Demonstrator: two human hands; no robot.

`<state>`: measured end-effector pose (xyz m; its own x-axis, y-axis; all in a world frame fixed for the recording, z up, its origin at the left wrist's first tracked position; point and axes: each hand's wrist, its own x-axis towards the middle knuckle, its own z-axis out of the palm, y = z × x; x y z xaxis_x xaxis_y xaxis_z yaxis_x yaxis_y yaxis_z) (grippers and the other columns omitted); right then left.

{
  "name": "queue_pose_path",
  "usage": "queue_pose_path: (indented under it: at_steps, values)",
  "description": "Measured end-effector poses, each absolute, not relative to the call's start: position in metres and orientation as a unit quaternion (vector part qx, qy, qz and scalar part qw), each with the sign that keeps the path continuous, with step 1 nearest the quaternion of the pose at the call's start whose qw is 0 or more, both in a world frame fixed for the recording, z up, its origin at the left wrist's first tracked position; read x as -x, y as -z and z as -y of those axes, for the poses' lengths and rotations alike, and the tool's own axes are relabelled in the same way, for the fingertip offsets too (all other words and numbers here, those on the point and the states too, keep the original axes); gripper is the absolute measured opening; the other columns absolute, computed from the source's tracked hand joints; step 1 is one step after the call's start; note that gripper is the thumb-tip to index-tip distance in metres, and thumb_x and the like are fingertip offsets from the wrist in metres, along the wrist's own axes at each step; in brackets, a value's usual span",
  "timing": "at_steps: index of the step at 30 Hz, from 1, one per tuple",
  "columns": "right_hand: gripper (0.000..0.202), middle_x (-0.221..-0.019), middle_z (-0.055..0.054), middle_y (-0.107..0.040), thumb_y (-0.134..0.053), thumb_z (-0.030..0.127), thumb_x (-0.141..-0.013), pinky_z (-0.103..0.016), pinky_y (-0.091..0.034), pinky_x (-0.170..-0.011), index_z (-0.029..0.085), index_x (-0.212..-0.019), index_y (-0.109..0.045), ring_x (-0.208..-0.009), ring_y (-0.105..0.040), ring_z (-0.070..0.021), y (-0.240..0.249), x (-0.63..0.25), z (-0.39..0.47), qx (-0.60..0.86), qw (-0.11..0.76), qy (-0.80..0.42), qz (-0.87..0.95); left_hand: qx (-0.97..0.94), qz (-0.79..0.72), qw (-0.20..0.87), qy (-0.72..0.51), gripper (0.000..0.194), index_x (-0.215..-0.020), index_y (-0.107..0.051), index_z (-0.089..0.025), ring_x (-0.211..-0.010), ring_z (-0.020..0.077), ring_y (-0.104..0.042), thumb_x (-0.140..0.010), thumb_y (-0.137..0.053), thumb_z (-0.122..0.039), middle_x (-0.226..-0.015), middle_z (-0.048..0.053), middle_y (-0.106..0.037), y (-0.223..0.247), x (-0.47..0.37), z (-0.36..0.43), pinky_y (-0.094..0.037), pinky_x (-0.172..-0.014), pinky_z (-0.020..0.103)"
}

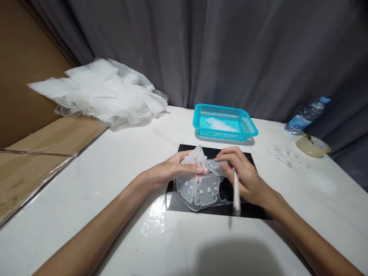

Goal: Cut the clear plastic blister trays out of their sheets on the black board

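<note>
My left hand (185, 165) is closed, pinching a folded-up part of a translucent whitish moulded sheet (208, 190) between thumb and fingers. Small white bumps dot the sheet, and its lower part rests on a black mat (184, 206). At the sheet's right side, my right hand (240, 172) is closed around a slim white-handled tool (236, 193). The tool's thin dark end points down towards me and is blurred, so its exact kind cannot be made out. The right fingertips are close to the sheet's upper right edge; whether they touch it is unclear.
Behind the mat stands a turquoise basket (225, 134) with a white piece inside. A heap of white sheets (112, 92) is at back left, beside cardboard (43, 138). To the right are a water bottle (306, 117), a tape roll (313, 146) and whitish scraps (287, 156).
</note>
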<state>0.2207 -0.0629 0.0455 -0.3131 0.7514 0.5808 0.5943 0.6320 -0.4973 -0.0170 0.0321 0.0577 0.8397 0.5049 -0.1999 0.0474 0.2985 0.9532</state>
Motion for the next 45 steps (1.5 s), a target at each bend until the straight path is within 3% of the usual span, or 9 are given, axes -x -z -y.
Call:
queue_pose_path:
  at_steps: [3, 11, 16, 23, 28, 35, 45]
  values:
    - [0.026, -0.119, -0.012, -0.062, -0.062, 0.021, -0.105, -0.043, -0.055, -0.095, 0.020, -0.131, -0.060, -0.111, -0.062, -0.0254, -0.044, -0.217, 0.062, 0.398, 0.387, -0.089, 0.827, -0.583, -0.229, 0.766, -0.145, 0.023, -0.098, -0.070, -0.015, -0.069, 0.0145, -0.065, -0.088, -0.081, -0.032, -0.078, 0.003, -0.071, -0.057, 0.017, -0.032, -0.051, -0.065, 0.024]
    - [0.022, -0.108, -0.014, -0.073, -0.066, 0.017, -0.101, -0.038, -0.055, -0.078, 0.012, -0.122, -0.067, -0.089, -0.060, -0.0229, -0.047, -0.211, 0.063, 0.370, 0.376, 0.005, 0.850, -0.602, -0.225, 0.754, -0.139, 0.024, -0.096, -0.067, -0.016, -0.072, 0.0149, -0.063, -0.090, -0.079, -0.036, -0.078, 0.001, -0.067, -0.054, 0.019, -0.031, -0.050, -0.069, 0.026]
    - [0.014, -0.096, -0.010, -0.076, -0.061, 0.014, -0.102, -0.036, -0.053, -0.072, 0.016, -0.111, -0.071, -0.081, -0.060, -0.0217, -0.048, -0.207, 0.066, 0.385, 0.375, 0.049, 0.841, -0.592, -0.240, 0.755, -0.148, 0.024, -0.094, -0.069, -0.016, -0.073, 0.0143, -0.060, -0.090, -0.079, -0.037, -0.081, 0.001, -0.066, -0.053, 0.019, -0.031, -0.046, -0.069, 0.025]
    - [0.004, -0.094, -0.007, -0.075, -0.068, 0.023, -0.102, -0.036, -0.052, -0.074, 0.019, -0.105, -0.068, -0.082, -0.063, -0.0207, -0.049, -0.202, 0.067, 0.411, 0.431, -0.015, 0.803, -0.581, -0.240, 0.764, -0.146, 0.024, -0.089, -0.069, -0.015, -0.070, 0.0128, -0.055, -0.088, -0.081, -0.036, -0.079, 0.000, -0.063, -0.053, 0.020, -0.029, -0.041, -0.066, 0.024]
    - [0.011, -0.098, -0.009, -0.074, -0.069, 0.022, -0.101, -0.035, -0.055, -0.077, 0.018, -0.111, -0.066, -0.087, -0.066, -0.0223, -0.051, -0.199, 0.066, 0.421, 0.434, 0.029, 0.796, -0.574, -0.256, 0.761, -0.158, 0.028, -0.087, -0.070, -0.014, -0.069, 0.0129, -0.054, -0.089, -0.079, -0.041, -0.077, 0.000, -0.061, -0.052, 0.016, -0.026, -0.041, -0.066, 0.024]
    - [0.024, -0.099, -0.011, -0.078, -0.061, 0.005, -0.097, -0.037, -0.058, -0.075, 0.014, -0.119, -0.065, -0.085, -0.070, -0.0244, -0.048, -0.189, 0.071, 0.453, 0.387, 0.139, 0.791, -0.547, -0.259, 0.778, -0.167, 0.032, -0.082, -0.068, -0.014, -0.067, 0.0132, -0.055, -0.090, -0.077, -0.044, -0.074, 0.001, -0.062, -0.053, 0.011, -0.023, -0.041, -0.065, 0.025]
    - [0.033, -0.089, -0.007, -0.079, -0.063, 0.000, -0.091, -0.037, -0.054, -0.065, 0.019, -0.117, -0.066, -0.072, -0.067, -0.0226, -0.054, -0.193, 0.077, 0.426, 0.432, 0.159, 0.779, -0.567, -0.231, 0.773, -0.166, 0.030, -0.077, -0.070, -0.015, -0.067, 0.0139, -0.058, -0.091, -0.076, -0.041, -0.073, 0.002, -0.065, -0.056, 0.013, -0.024, -0.043, -0.066, 0.026]
